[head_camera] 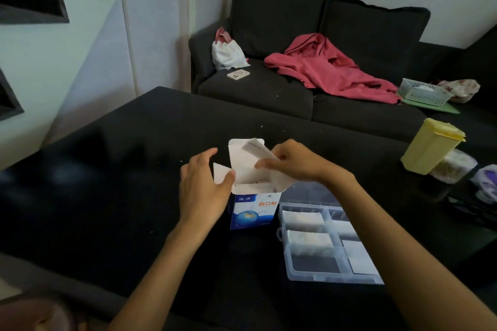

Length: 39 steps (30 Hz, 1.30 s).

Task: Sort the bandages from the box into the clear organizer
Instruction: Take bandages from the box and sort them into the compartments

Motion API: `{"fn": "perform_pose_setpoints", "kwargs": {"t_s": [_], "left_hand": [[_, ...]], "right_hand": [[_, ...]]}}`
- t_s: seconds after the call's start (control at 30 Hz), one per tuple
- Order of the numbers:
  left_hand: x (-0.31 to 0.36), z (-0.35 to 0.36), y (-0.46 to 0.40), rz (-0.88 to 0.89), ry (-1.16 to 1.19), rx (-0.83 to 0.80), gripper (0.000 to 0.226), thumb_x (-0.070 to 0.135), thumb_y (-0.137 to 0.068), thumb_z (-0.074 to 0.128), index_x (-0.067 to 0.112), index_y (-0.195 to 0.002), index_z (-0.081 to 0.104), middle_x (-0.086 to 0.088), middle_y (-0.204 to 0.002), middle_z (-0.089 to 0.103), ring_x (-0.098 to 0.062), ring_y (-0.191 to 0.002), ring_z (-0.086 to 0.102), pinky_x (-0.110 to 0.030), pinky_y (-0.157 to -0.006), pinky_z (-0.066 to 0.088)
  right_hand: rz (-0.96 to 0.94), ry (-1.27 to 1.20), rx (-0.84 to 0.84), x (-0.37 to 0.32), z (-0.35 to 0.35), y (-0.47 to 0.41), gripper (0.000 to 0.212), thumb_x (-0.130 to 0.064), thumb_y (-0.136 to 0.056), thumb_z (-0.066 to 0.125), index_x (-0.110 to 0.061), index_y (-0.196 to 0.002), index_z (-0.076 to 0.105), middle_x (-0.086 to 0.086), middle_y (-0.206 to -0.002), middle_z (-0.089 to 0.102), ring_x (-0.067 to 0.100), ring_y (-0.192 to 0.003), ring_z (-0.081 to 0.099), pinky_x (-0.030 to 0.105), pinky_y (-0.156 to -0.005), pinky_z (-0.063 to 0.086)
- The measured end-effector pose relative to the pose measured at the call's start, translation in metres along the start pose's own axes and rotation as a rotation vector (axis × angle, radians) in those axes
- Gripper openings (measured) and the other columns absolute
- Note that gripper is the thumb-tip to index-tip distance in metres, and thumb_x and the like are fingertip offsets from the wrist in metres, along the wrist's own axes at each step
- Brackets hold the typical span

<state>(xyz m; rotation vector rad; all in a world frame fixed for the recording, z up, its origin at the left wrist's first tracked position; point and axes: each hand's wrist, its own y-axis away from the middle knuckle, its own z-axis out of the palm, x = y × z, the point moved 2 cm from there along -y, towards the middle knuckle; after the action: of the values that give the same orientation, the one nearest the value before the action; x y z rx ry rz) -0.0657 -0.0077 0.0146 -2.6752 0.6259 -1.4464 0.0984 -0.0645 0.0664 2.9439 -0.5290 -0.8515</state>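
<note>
A blue and white bandage box (pixel 252 211) stands upright on the black table (pixel 107 169), its top flaps open. My left hand (pixel 203 188) rests against the box's left side, fingers straight, thumb at the opening. Above the opening, my right hand (pixel 293 161) pinches a small stack of white bandages (pixel 258 150). More bandages show inside the box. The clear organizer (pixel 285 258) lies just right of the box with its lid open. White bandages fill several of its compartments; the front left compartment looks dark.
A yellow lidded container (pixel 430 146) and wrapped bundles stand at the table's right edge. Behind the table is a dark sofa (pixel 295 35) with a pink garment, a white bag, a phone and a white basket.
</note>
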Motion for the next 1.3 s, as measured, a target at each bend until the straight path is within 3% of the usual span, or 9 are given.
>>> {"fn": "perform_pose_setpoints", "kwargs": {"t_s": [0.13, 0.23, 0.33, 0.43, 0.6, 0.73, 0.87, 1.07, 1.3], "left_hand": [[0.024, -0.010, 0.010, 0.196, 0.190, 0.035, 0.036, 0.046, -0.088, 0.051, 0.026, -0.117, 0.059, 0.006, -0.115, 0.056, -0.004, -0.103, 0.049, -0.012, -0.076, 0.036], [0.043, -0.009, 0.022, 0.111, 0.449, -0.357, 0.034, 0.051, -0.082, 0.052, 0.021, -0.090, 0.065, 0.006, -0.089, 0.065, -0.005, -0.085, 0.060, -0.012, -0.066, 0.040], [0.048, 0.001, 0.031, 0.032, 0.523, -0.573, 0.011, 0.036, -0.086, 0.059, 0.028, -0.090, 0.066, 0.011, -0.087, 0.067, -0.001, -0.083, 0.063, -0.010, -0.062, 0.046], [0.047, 0.016, 0.037, -0.072, 0.520, -0.611, 0.011, 0.034, -0.088, 0.060, 0.028, -0.095, 0.065, 0.009, -0.093, 0.064, -0.007, -0.089, 0.060, -0.012, -0.066, 0.047], [0.048, 0.038, 0.050, -0.130, 0.496, -0.525, 0.005, 0.038, -0.085, 0.063, 0.033, -0.083, 0.064, 0.009, -0.078, 0.067, -0.007, -0.073, 0.063, -0.008, -0.051, 0.046], [0.049, 0.050, 0.055, -0.139, 0.538, -0.574, 0.020, 0.032, -0.082, 0.068, 0.026, -0.101, 0.068, 0.011, -0.087, 0.071, -0.003, -0.077, 0.069, -0.012, -0.058, 0.051], [0.054, 0.057, 0.056, -0.151, 0.604, -0.641, 0.022, 0.018, -0.083, 0.068, 0.033, -0.099, 0.063, 0.015, -0.091, 0.069, 0.000, -0.081, 0.069, -0.015, -0.062, 0.054], [0.058, 0.070, 0.056, -0.230, 0.578, -0.602, 0.009, 0.020, -0.086, 0.065, 0.027, -0.092, 0.065, 0.012, -0.086, 0.067, -0.002, -0.074, 0.069, -0.014, -0.062, 0.055], [0.062, 0.076, 0.060, -0.415, 0.710, -0.645, 0.014, 0.012, -0.094, 0.052, 0.013, -0.106, 0.061, -0.003, -0.098, 0.067, -0.009, -0.078, 0.070, -0.022, -0.063, 0.057]], "right_hand": [[-0.011, -0.456, -0.096, -0.005, -0.012, 0.034, 0.025, -0.030, -0.088, 0.059, -0.008, -0.088, 0.072, 0.002, -0.088, 0.070, 0.005, -0.069, 0.054, 0.018, -0.066, 0.045], [0.011, -0.677, -0.318, 0.002, -0.001, 0.058, 0.038, -0.025, -0.091, 0.054, 0.009, -0.103, 0.063, -0.002, -0.072, 0.064, 0.003, -0.062, 0.052, 0.014, -0.059, 0.044], [0.074, -0.757, -0.394, 0.016, 0.013, 0.079, 0.032, -0.024, -0.090, 0.053, 0.003, -0.104, 0.065, 0.001, -0.071, 0.065, 0.006, -0.061, 0.051, 0.013, -0.058, 0.045], [0.178, -0.806, -0.215, 0.035, 0.022, 0.092, 0.022, -0.023, -0.087, 0.060, -0.007, -0.100, 0.068, 0.001, -0.069, 0.069, 0.006, -0.056, 0.055, 0.012, -0.052, 0.045], [0.184, -0.758, 0.160, 0.062, 0.022, 0.101, 0.020, -0.024, -0.082, 0.066, -0.011, -0.097, 0.063, -0.001, -0.072, 0.073, 0.009, -0.056, 0.065, 0.014, -0.051, 0.049], [0.250, -0.764, 0.239, 0.076, 0.025, 0.106, 0.018, -0.025, -0.084, 0.063, -0.009, -0.090, 0.068, -0.004, -0.063, 0.069, 0.003, -0.050, 0.062, 0.010, -0.047, 0.045], [0.337, -0.814, 0.262, 0.087, 0.025, 0.103, 0.030, -0.034, -0.087, 0.058, -0.005, -0.085, 0.065, 0.003, -0.067, 0.068, 0.005, -0.048, 0.060, 0.011, -0.047, 0.044], [0.404, -0.878, 0.287, 0.100, 0.025, 0.100, 0.034, -0.040, -0.092, 0.051, -0.009, -0.102, 0.063, 0.008, -0.099, 0.065, 0.016, -0.082, 0.059, 0.019, -0.065, 0.045], [0.300, -0.745, 0.499, 0.110, 0.010, 0.105, 0.022, -0.037, -0.094, 0.046, -0.020, -0.085, 0.057, -0.001, -0.082, 0.059, 0.011, -0.073, 0.055, 0.014, -0.062, 0.044]]}}
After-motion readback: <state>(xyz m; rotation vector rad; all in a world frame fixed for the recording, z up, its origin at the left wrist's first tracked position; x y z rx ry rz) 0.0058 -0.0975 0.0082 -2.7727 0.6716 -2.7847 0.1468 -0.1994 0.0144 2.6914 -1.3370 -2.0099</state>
